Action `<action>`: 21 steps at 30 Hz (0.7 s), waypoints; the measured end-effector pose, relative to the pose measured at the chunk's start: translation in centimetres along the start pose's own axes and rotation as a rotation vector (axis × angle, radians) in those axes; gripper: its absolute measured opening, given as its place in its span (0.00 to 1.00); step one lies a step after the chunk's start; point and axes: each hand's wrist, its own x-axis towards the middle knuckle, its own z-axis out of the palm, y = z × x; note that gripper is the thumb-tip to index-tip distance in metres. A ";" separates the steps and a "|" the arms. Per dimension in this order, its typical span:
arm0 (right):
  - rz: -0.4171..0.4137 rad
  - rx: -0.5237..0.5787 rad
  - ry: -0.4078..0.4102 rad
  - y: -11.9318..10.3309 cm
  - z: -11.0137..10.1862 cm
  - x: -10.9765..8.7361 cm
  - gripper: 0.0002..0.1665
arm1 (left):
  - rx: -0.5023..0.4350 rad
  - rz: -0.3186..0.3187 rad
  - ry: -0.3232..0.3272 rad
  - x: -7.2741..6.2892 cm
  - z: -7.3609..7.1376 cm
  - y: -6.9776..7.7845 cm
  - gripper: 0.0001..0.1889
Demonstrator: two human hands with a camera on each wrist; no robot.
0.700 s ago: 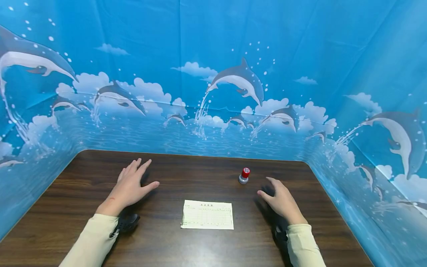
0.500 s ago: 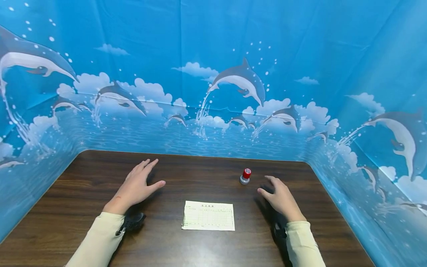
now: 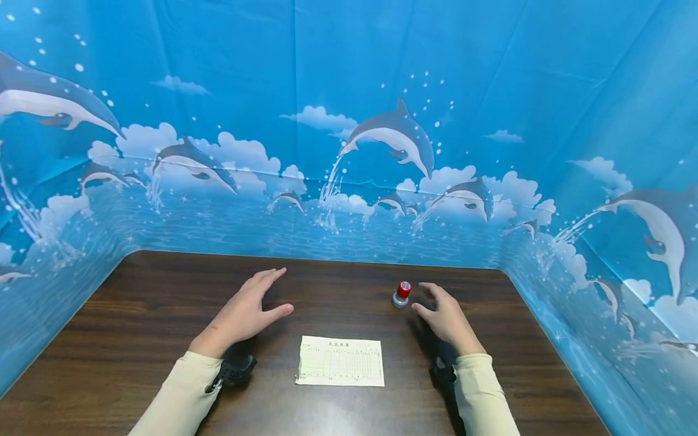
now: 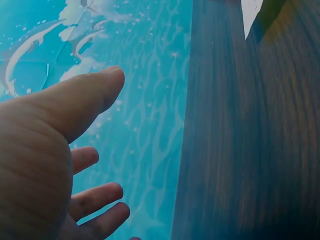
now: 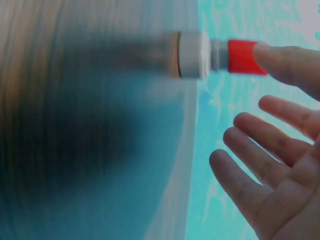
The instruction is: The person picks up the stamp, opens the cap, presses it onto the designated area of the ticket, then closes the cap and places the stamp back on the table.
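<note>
A stamp with a red handle and a round silver base (image 3: 401, 294) stands upright on the brown wood-grain table (image 3: 163, 303). Just right of it is my right hand (image 3: 446, 316), thumb and fingers spread apart with nothing between them. In the right wrist view the thumb tip overlaps the stamp's red handle (image 5: 244, 57). A pale yellow printed form (image 3: 340, 361) lies flat in front, between the two arms. My left hand (image 3: 243, 316) hovers up and left of the form, fingers extended and thumb out, holding nothing.
A blue cloth printed with dolphins (image 3: 327, 212) rises behind the table and along both sides. Each wrist wears a black device (image 3: 234, 370) under a pale sleeve (image 3: 182, 393).
My left hand has moved right, toward the form. The right hand has shifted left, closer to the stamp. The stamp and form stay where they were on the table.
</note>
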 end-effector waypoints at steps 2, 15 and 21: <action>-0.002 0.019 -0.020 -0.3 0.5 0.2 0.36 | -0.009 0.011 -0.009 -0.1 0.3 0.3 0.45; -0.041 -0.001 -0.072 -1.9 1.4 0.4 0.43 | -0.019 0.035 -0.090 0.1 2.4 1.7 0.45; -0.065 -0.050 -0.024 -2.1 1.7 0.8 0.38 | -0.022 0.032 -0.103 0.0 2.3 2.0 0.44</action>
